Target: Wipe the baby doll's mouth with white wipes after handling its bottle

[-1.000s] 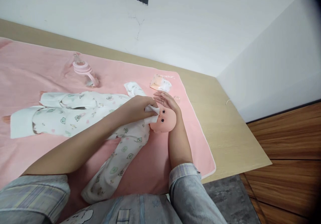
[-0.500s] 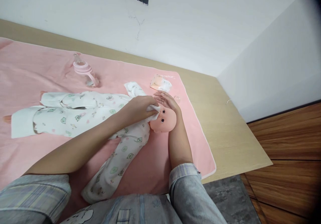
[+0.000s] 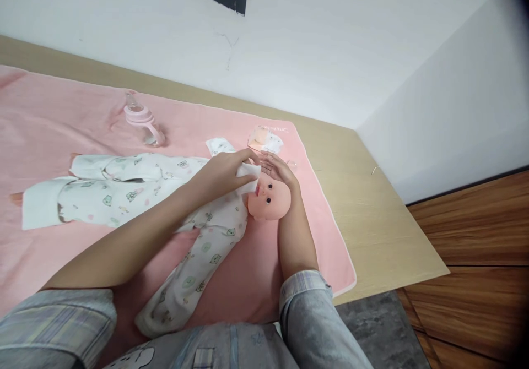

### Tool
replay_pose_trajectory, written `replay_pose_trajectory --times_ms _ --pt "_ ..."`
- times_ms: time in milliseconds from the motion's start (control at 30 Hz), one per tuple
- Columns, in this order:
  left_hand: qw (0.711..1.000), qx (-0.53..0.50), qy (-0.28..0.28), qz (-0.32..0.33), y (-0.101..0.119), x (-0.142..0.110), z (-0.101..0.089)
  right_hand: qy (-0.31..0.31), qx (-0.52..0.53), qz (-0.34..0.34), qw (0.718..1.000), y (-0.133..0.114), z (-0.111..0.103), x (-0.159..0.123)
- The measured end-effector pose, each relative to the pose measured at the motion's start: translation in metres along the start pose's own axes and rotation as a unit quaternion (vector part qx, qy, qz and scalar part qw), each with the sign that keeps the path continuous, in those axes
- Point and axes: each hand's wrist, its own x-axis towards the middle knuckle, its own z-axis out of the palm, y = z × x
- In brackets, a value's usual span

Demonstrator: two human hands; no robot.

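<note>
A baby doll lies on its back, its bald head to the right, in a white outfit with small green animal prints. Between the thumb and fingers of my left hand is a white tissue, held beside the doll's mouth and chin. My right hand rests at the far side of the doll's head with fingers stretched out and palm showing. The right forearm curves around the top of that head, close against it.
A pink blanket covers much of the wooden table. Toward the back lies a pink-handled baby bottle. A small printed packet sits beyond my right hand, and a small clear item lies beside the wrist. White walls border the table.
My left hand has drawn the tissue slightly away from the doll's nose and mouth, toward its chest, uncovering the red lips. The right hand stays by the head.
</note>
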Motion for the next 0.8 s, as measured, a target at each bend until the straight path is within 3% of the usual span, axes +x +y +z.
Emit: replay_pose_trajectory --times_ms 133,233,367,467,633,800 --pt "0.999 0.017 0.043 -0.01 -0.009 0.0 -0.014 -0.057 -0.086 -0.012 0.995 -0.027 -0.007 -0.017" --pt "0.998 0.013 0.054 -0.029 -0.013 0.0 -0.022 -0.101 -0.179 -0.043 0.978 -0.061 0.002 -0.037" --pt "0.998 0.008 0.05 -0.029 -0.015 0.001 -0.024 -0.182 -0.281 -0.083 0.938 -0.098 0.04 -0.06" --pt "0.999 -0.008 0.042 -0.018 -0.016 0.001 -0.023 -0.217 -0.32 -0.106 0.916 -0.11 0.072 -0.068" --pt "0.999 -0.006 0.039 -0.005 -0.016 0.001 -0.024 -0.167 -0.371 -0.131 0.904 -0.11 0.089 -0.071" --pt "0.994 -0.084 0.066 -0.002 -0.025 0.0 -0.038 -0.029 -0.345 -0.149 0.926 -0.104 0.062 -0.063"
